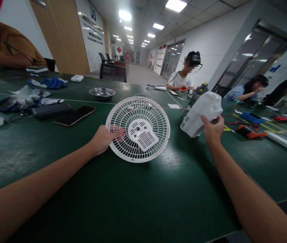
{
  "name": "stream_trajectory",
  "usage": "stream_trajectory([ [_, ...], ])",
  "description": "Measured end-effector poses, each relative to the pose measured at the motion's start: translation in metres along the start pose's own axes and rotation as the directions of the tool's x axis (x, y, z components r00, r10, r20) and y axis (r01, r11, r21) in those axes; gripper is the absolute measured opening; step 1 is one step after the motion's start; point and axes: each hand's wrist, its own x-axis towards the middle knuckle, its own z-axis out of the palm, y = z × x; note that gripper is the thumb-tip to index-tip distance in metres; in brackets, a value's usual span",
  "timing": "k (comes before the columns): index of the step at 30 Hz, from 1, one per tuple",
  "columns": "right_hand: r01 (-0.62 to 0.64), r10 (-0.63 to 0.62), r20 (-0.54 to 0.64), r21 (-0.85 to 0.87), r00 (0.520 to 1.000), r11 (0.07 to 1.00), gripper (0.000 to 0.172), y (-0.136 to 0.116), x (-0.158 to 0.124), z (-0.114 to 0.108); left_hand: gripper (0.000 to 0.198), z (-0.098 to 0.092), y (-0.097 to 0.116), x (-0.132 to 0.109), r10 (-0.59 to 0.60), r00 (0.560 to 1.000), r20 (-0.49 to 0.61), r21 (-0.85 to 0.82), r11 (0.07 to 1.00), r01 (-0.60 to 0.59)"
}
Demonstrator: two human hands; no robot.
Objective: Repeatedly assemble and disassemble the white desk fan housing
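My left hand (105, 138) is closed on the left rim of a round white fan grille (162, 135), thumb across its ribs. The grille is tilted up and faces me, with a slotted hub plate and screw holes at its centre. Over to the right, my right hand (212, 128) grips a white plastic fan motor housing (197, 116), thumb on the near side. This housing has vent slots at its upper end and leans to the right. Fingers behind both parts are partly hidden.
A steel bowl (102, 93), a phone (75, 115), a dark case (51, 110) and gloves (48, 82) lie on the green table (123, 199). At the right are an orange multimeter (251, 132) and a blue tray (252, 118). Several people sit around the tables.
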Motion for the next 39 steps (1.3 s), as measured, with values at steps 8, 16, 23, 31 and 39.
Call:
stream_trajectory([
  [8, 0.105, -0.105, -0.049, -0.009, 0.993, 0.994, 0.065, -0.011, 0.001, -0.002, 0.012, -0.001, -0.001, 0.0, 0.019, 1.0, 0.014, -0.009, 1.0, -0.019],
  [16, 0.269, -0.268, 0.02, -0.078, 0.963, 0.96, 0.085, -0.062, -0.031, -0.001, 0.015, -0.001, -0.001, 0.001, 0.036, 0.999, 0.022, 0.006, 0.999, -0.036],
  [23, 0.249, -0.134, 0.435, -0.22, 0.89, 0.943, 0.08, -0.065, -0.078, 0.03, 0.013, -0.001, -0.001, 0.001, 0.022, 1.0, 0.017, 0.004, 1.0, -0.022],
  [31, 0.222, 0.233, 0.617, -0.57, 0.752, 0.791, 0.078, -0.052, -0.092, 0.044, 0.014, -0.003, -0.005, 0.004, 0.031, 0.999, 0.019, 0.004, 1.0, -0.031],
  [39, 0.247, 0.057, 0.596, -0.415, 0.801, 0.876, 0.085, -0.071, -0.093, 0.036, 0.014, 0.001, 0.0, -0.003, 0.103, 0.995, -0.007, 0.065, 0.993, -0.102],
])
